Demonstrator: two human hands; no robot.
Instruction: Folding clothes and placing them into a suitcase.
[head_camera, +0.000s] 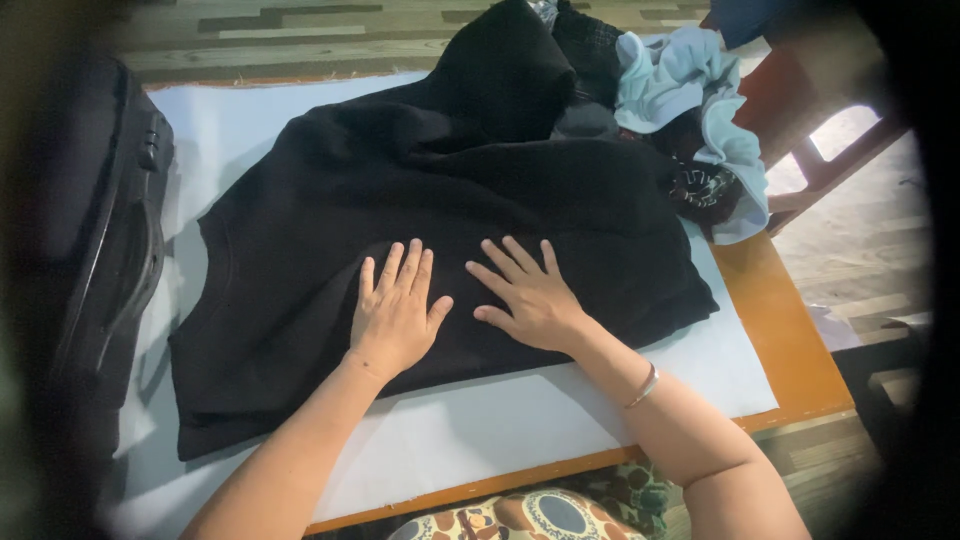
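Nearest to me, at the bottom edge of the frame, a patterned cloth (535, 515) shows just below the wooden table (785, 335), whose orange-brown rim runs along the lower right. A white sheet (480, 435) covers most of the tabletop.

My left hand (393, 315) lies flat, palm down, fingers spread and pointing toward the top of the frame, pressing on the black sweatshirt (330, 210). My right hand (528, 295) lies just beside it, also open and flat on the cloth, its fingers angled toward the upper left; the two thumbs are close but not touching. A thin bracelet (645, 386) sits on my right wrist. Neither hand grips anything.

The black sweatshirt is spread over the middle of the white sheet. Its long axis runs on a slant from the lower left of the frame to the upper right. A straight edge lies at the lower left; the far end rises into a bunched, darker fold near the top centre. I cannot tell which end is the neck.

At the left edge, a black bag (105, 230) with a handle lies alongside the sheet. Farthest off, at the upper right, a pile of clothes (690, 110) with a pale blue piece sits touching the sweatshirt's far end, and beyond it a wooden chair (820, 140) stands on the floor.
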